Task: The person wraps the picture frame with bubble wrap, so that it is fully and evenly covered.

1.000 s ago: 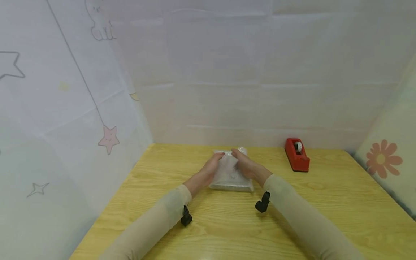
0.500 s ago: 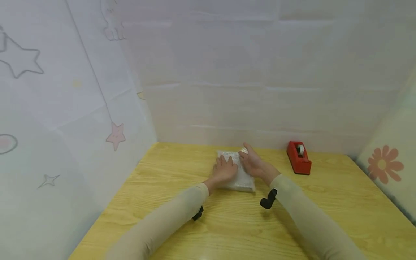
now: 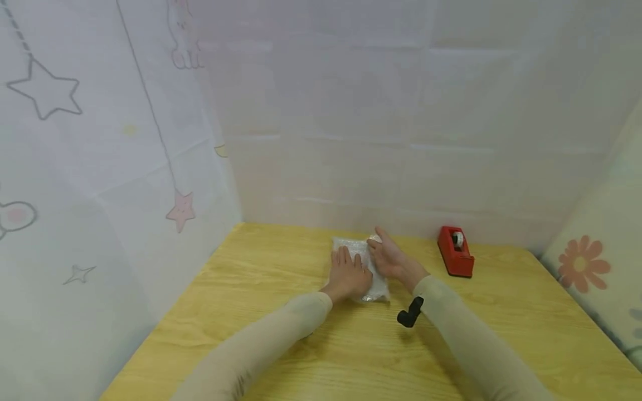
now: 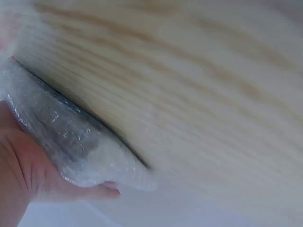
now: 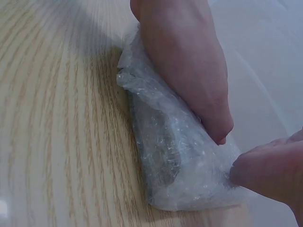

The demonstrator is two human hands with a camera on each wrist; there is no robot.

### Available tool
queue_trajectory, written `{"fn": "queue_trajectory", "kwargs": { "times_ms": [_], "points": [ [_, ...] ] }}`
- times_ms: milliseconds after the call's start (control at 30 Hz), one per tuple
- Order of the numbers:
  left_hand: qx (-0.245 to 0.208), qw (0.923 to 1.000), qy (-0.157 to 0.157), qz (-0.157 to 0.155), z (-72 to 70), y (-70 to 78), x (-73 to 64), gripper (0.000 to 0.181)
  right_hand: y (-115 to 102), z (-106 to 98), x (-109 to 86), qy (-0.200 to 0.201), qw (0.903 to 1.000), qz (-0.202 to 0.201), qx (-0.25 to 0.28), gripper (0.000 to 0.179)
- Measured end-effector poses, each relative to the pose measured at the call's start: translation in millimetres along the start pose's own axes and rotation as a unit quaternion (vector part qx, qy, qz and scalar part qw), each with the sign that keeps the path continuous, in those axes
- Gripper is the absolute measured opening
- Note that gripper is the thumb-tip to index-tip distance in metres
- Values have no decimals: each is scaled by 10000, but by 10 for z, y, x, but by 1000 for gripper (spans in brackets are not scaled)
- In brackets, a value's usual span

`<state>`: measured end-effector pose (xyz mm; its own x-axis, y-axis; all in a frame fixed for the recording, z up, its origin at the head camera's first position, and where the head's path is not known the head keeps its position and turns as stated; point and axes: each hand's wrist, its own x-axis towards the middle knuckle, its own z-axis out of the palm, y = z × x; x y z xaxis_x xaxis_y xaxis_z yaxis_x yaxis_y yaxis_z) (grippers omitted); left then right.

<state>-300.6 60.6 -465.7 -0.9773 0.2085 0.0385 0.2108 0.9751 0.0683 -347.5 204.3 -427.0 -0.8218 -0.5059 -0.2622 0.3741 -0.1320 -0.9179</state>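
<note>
A flat package in clear bubble wrap [image 3: 377,291] lies on the wooden table, partly hidden by both hands. My left hand [image 3: 348,275] rests on top of it, with the fingers stretched toward its far edge. At the far right edge of the package is my right hand [image 3: 391,260], thumb raised. In the right wrist view, a right-hand digit [image 5: 265,172] touches a corner of the bubble wrap [image 5: 163,146], while the left hand [image 5: 187,56] lies over it. The left wrist view shows the left hand [image 4: 38,175] against the wrap's side, its thumb along the edge.
A red tape dispenser [image 3: 456,252] with a roll of tape stands at the back right of the wooden table [image 3: 251,278]. Pale printed sheets [image 3: 321,111] enclose the table behind and at both sides. A black wrist camera [image 3: 410,313] juts from the right sleeve.
My left hand has moved from the package's left side to lie on top of it. The right hand has turned and stays at the right edge. The head view has shifted slightly.
</note>
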Motion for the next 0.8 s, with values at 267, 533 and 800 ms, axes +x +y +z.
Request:
{"fn": "queue_trajectory", "kwargs": {
  "times_ms": [267,533,800],
  "points": [
    [53,9956,-218,912,-2,-84,-12,78,42,-15,2,-24,9998,-161,-134,86],
    [197,9926,-244,1173,-49,-178,-78,98,14,50,58,296,9988,-241,-311,90],
    [254,9929,-97,1155,18,-108,-5,101,-211,-95,-67,332,9966,-630,403,87]
  ]
}}
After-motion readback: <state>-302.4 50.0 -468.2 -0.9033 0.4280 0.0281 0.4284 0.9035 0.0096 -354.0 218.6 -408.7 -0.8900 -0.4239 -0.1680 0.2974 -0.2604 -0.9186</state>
